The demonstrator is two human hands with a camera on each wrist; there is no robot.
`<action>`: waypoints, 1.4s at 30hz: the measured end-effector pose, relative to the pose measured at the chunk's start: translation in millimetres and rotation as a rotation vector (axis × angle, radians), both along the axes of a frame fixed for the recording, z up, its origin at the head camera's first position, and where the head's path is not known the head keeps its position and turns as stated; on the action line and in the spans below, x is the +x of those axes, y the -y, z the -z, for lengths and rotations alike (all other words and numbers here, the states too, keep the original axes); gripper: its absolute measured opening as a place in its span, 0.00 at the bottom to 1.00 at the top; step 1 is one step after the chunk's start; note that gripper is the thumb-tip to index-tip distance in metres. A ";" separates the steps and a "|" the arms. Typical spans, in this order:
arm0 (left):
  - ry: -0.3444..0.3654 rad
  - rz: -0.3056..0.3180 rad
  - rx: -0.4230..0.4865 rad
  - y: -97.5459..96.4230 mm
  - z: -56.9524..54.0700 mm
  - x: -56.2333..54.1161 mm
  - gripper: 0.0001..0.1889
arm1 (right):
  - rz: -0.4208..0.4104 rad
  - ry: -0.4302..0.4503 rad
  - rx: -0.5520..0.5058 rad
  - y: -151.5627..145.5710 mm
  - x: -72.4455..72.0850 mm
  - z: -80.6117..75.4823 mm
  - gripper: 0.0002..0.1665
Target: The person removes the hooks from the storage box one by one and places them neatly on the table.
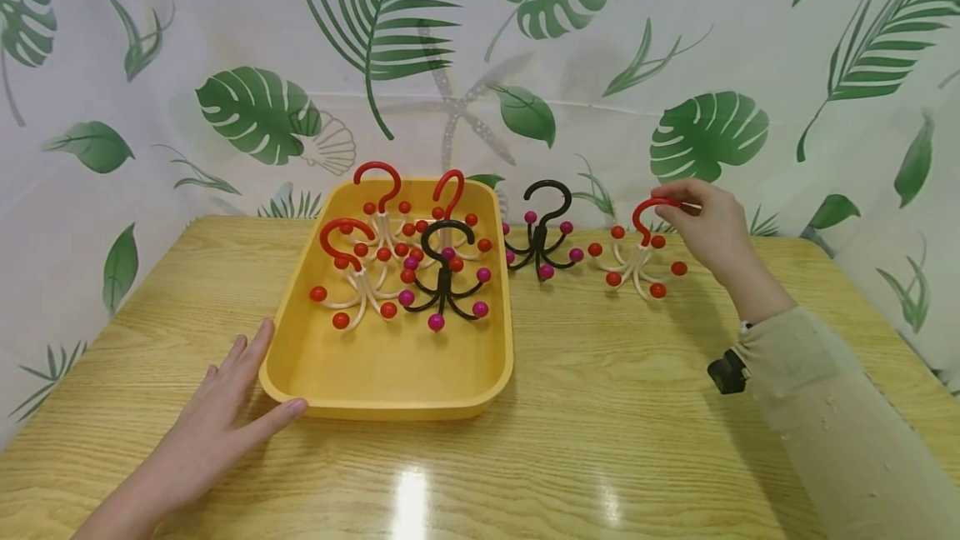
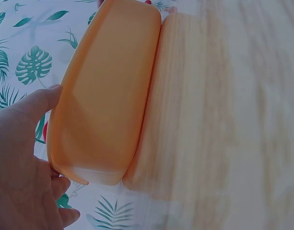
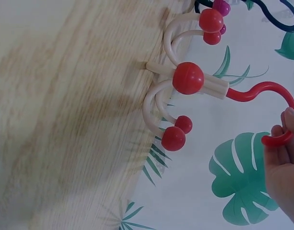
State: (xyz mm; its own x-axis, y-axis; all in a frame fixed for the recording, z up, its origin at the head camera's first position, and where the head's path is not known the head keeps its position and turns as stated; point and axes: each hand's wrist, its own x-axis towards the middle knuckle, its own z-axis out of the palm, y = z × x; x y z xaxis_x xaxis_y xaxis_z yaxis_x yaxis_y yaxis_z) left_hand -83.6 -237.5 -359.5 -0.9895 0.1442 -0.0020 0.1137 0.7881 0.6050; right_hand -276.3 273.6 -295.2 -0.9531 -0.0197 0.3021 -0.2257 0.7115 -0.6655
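My right hand (image 1: 708,227) pinches the red hook of a cream octopus-style rotating hanger (image 1: 640,259) at the right of the table. In the right wrist view the thumb and fingers (image 3: 293,122) are round the hook's end; the hanger (image 3: 215,87) has curved arms tipped with red balls. My left hand (image 1: 217,415) rests spread against the near left corner of a yellow tray (image 1: 386,402), also seen as the tray's wall (image 2: 103,96) in the left wrist view. Three cream hangers with red hooks (image 1: 363,280) and one black hanger (image 1: 444,280) with magenta balls stand inside the tray.
Another black hanger (image 1: 540,242) stands on the wooden table (image 1: 600,407), between the tray and the held hanger. Behind the table hangs a white cloth (image 1: 600,123) with green leaf prints.
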 end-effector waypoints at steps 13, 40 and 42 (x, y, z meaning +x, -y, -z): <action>0.000 0.001 0.003 0.3 0.2 0.4 0.49 | -0.011 -0.116 0.000 17.3 7.1 -9.7 0.20; -0.009 0.004 -0.009 1.0 1.6 -0.5 0.48 | -0.465 -0.096 -0.077 151.6 30.1 -10.6 0.27; -0.007 0.003 -0.008 0.8 1.3 -0.3 0.49 | -0.494 -0.069 -0.100 159.0 29.3 -8.1 0.28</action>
State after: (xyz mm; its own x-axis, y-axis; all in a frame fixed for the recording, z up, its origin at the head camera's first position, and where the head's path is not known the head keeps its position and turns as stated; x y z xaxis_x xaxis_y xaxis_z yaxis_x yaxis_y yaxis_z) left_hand -83.9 -238.3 -360.8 -0.9891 0.1474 0.0035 0.1203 0.7925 0.5979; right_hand -247.0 114.5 -287.1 -0.8151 -0.4308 0.3874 -0.5649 0.4427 -0.6963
